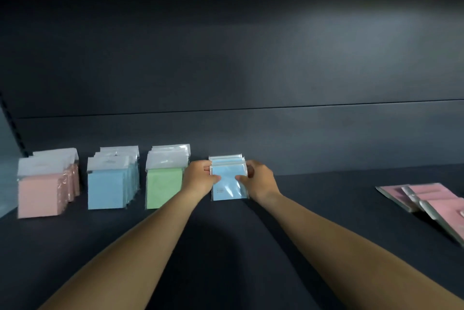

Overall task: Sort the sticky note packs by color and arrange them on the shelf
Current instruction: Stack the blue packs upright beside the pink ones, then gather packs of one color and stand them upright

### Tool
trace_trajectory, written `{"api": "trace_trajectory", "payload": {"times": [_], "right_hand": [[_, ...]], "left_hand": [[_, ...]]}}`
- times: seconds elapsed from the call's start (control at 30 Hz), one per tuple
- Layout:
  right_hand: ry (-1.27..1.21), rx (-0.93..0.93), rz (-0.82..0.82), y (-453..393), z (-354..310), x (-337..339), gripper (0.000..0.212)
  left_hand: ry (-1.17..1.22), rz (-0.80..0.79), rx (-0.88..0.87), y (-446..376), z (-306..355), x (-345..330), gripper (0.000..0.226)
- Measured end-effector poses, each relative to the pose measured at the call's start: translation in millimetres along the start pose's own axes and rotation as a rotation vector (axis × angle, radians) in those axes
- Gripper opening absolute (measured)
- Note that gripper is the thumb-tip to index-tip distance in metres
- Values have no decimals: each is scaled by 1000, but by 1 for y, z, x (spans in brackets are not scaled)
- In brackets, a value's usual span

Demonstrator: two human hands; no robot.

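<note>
Blue sticky note packs (228,179), a small upright bunch in clear wrappers, stand on the dark shelf (326,196) between my two hands. My left hand (199,178) grips their left edge, thumb across the front pack; my right hand (261,179) grips the right edge the same way. Just to the left stands a green row (164,188), then another blue row (108,189), then a peach-pink row (41,194) nearest the shelf's left end. Well apart to the right, pink packs (431,199) lie flat and overlapping.
</note>
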State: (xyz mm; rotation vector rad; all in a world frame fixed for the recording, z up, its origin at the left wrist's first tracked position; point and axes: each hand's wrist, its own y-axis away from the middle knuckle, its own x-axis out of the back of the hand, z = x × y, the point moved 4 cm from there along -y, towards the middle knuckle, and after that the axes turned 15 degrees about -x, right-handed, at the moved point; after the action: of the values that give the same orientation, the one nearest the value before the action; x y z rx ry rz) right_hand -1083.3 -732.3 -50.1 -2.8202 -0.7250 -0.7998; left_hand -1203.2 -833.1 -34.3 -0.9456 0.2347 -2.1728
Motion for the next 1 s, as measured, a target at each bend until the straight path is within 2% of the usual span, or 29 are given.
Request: {"api": "trace_trajectory", "payload": {"times": [0.2,0.37,0.47,0.57,0.67,0.83,1.0], "right_hand": [[-75,-34,36,-8,-5,-3,25],[-76,-14,41,-14,-2,-8,25],[-9,-1,25,-15,-1,-4,33],[156,33,30,-11,1,11,51],[354,112,57,1,5,44,60],[678,195,50,35,22,124,58],[807,207,40,69,62,223,59]], "left_hand": [[11,100,48,-9,-7,1,39],[-14,117,12,-13,-13,0,38],[-129,85,-51,-13,-7,2,34],[-371,27,-155,-11,10,4,28],[-489,-71,-239,-7,39,-1,40],[-558,-375,-333,17,99,-43,46],[-575,-483,-380,48,171,-106,50]]}}
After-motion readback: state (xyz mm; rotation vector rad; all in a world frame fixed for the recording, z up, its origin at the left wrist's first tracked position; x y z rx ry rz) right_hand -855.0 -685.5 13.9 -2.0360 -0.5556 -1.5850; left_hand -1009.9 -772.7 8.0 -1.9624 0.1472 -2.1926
